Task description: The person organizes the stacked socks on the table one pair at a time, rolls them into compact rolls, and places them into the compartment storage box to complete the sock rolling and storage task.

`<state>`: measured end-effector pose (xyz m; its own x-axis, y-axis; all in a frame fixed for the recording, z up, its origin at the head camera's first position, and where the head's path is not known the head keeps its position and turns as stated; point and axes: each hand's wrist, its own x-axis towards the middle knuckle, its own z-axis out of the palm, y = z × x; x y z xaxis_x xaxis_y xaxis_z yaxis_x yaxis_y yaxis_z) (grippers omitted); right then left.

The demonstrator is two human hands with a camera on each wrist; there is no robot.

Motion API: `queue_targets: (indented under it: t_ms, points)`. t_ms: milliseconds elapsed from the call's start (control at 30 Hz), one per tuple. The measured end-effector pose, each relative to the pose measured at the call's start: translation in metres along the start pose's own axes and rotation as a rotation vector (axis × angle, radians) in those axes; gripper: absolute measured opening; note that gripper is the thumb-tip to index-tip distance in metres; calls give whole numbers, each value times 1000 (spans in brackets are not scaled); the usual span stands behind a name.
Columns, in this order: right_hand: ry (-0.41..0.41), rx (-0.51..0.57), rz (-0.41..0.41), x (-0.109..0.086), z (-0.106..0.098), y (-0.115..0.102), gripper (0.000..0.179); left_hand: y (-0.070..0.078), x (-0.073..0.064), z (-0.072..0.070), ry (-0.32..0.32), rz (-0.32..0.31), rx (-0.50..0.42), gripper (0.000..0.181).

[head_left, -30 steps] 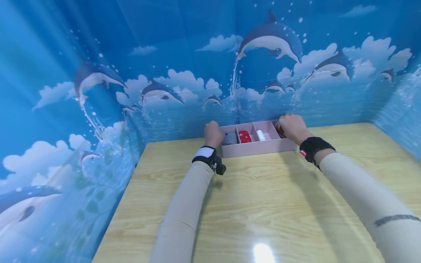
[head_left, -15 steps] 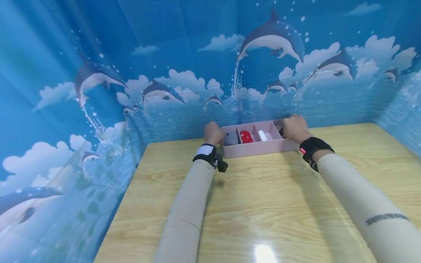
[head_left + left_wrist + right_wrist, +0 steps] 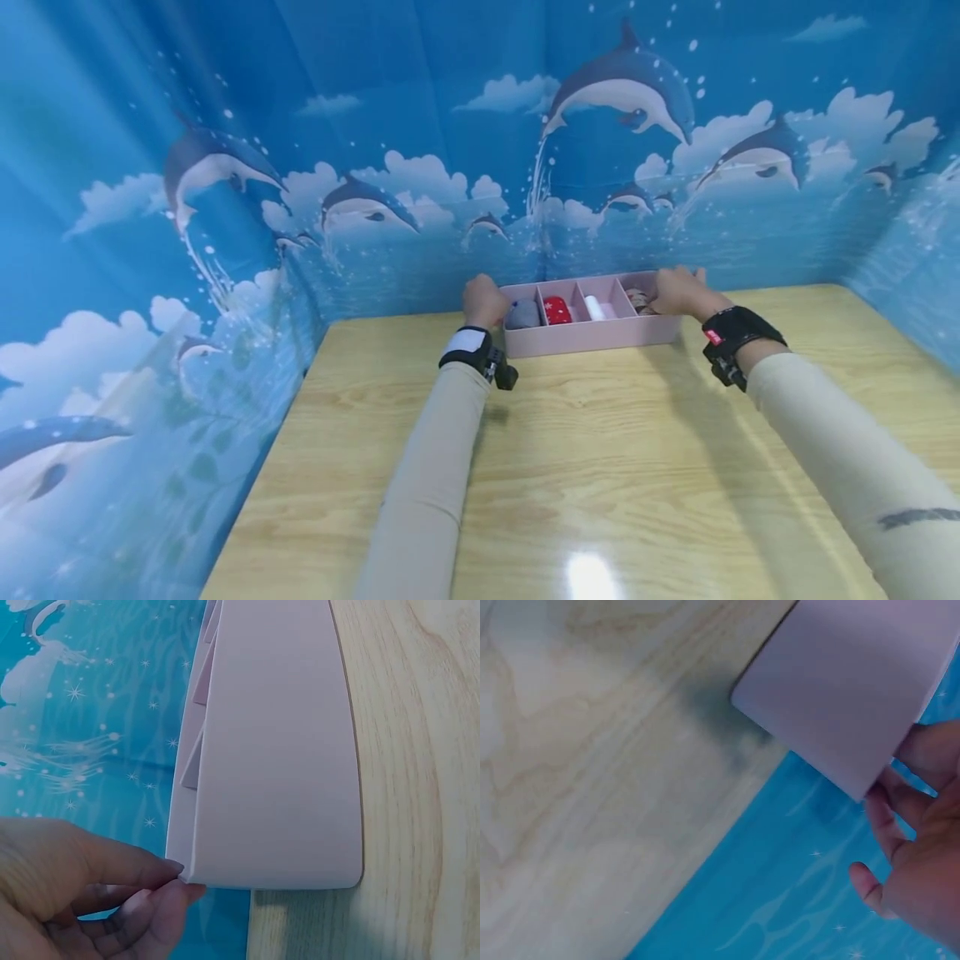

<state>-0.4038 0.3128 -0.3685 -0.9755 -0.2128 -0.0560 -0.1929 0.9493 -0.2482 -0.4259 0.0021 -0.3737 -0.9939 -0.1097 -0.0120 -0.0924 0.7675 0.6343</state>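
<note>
A long pink divided box (image 3: 592, 337) stands at the table's back edge in the head view. My left hand (image 3: 484, 302) pinches the rim at its left end. The left wrist view shows the thumb and fingers (image 3: 161, 915) meeting at the box's top corner. At the right end, my right hand (image 3: 681, 292) has its thumb and fingers at the rim; the right wrist view shows them gripping the corner. Inside sit a rounded grey bundle (image 3: 523, 314), a red one with white marks (image 3: 557, 311), a small white roll (image 3: 594, 307) and a brownish patterned bundle (image 3: 639, 301), partly behind the right hand.
The light wood table (image 3: 585, 450) reaches forward beneath both arms. A blue curtain (image 3: 420, 208) with printed dolphins hangs right behind the box and along the left side. Each wrist carries a black strap with a camera.
My right hand has drawn out of the right-hand compartment to the box's right rim, uncovering the brownish bundle there. The left hand stays on the left end.
</note>
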Motion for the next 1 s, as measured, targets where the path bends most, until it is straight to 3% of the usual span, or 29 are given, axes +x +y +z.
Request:
queue_targets:
  t_ms: [333, 600, 833, 1000]
  points:
    - [18, 5, 62, -1, 10, 2, 46, -2, -1, 1, -33, -3, -17, 14]
    - [92, 69, 81, -1, 12, 0, 44, 1, -4, -6, 6, 42, 27, 12]
    - [200, 117, 76, -4, 22, 0, 9, 1, -7, -10, 14, 28, 17, 13]
    - [239, 127, 84, -10, 26, 3, 12, -1, -8, -8, -17, 34, 18, 13]
